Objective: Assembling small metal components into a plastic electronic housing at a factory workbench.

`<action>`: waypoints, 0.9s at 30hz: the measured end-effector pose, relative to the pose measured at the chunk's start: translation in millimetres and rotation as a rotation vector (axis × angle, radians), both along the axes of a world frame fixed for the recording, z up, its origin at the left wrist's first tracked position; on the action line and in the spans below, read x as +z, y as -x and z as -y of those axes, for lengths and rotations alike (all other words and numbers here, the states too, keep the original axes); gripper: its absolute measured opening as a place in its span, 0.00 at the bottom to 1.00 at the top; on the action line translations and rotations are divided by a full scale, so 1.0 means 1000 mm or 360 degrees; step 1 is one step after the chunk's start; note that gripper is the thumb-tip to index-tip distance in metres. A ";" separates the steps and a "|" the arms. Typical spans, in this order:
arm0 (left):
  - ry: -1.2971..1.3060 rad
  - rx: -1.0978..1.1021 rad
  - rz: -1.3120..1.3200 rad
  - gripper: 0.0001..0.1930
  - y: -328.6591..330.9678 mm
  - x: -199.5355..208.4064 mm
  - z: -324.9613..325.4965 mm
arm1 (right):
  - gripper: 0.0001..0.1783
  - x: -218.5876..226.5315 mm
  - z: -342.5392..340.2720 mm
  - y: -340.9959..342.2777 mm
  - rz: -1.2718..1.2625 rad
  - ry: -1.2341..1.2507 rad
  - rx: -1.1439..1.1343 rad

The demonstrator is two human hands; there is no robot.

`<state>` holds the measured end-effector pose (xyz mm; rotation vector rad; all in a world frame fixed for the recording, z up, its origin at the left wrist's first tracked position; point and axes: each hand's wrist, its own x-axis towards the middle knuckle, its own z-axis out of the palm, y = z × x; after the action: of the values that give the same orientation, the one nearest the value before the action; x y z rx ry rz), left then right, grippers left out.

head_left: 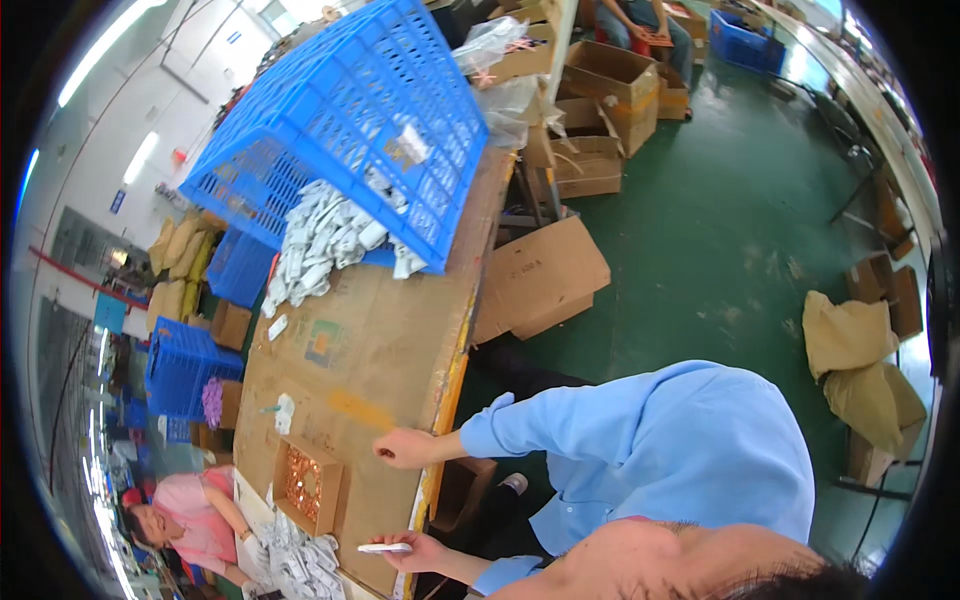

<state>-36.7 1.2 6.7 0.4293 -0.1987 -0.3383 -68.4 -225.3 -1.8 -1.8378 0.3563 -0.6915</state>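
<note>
My left hand (425, 552) is closed on a slim white plastic piece (385, 548) near the table's front edge; the piece sticks out past the fingers. My right hand (402, 449) hovers over the brown tabletop (375, 400) with its fingers curled in, and what they hold, if anything, is too small to make out. A small cardboard box (332, 498) of shiny copper-coloured parts (302, 480) stands close to both hands. Beside that box lies a small white bag-like item (284, 412). White plastic parts (300, 562) are heaped at the table's near end.
A tipped blue crate (400, 110) spills a pile of grey-white parts (325, 235) onto the table. Across the table a co-worker in pink (200, 515) handles white parts. Cardboard boxes (545, 275) stand on the green floor beside the table; sacks (850, 345) lie farther right.
</note>
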 end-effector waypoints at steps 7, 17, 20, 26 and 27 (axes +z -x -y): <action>-0.0253 0.0037 -0.0445 0.21 0.085 0.018 0.043 | 0.04 0.003 0.001 0.007 0.0416 -0.0137 -0.0142; -0.1823 0.0075 0.0131 0.19 0.155 0.016 0.043 | 0.04 0.040 -0.049 0.135 0.0287 -0.0821 0.0490; -0.1905 0.0261 0.0542 0.21 0.161 0.015 0.041 | 0.04 0.036 -0.062 0.143 0.0231 -0.0533 0.0638; -0.2110 -0.0003 0.0841 0.22 0.157 0.015 0.040 | 0.08 0.041 -0.034 0.164 0.0009 -0.0039 0.0497; -0.2109 -0.0147 0.0910 0.20 0.172 0.003 0.072 | 0.06 0.023 -0.009 0.185 -0.0035 0.0093 0.0323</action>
<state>-208.8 -71.0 9.7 1.8387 -0.5474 -0.3999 -253.5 -216.3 20.7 -1.9070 0.1623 -0.5471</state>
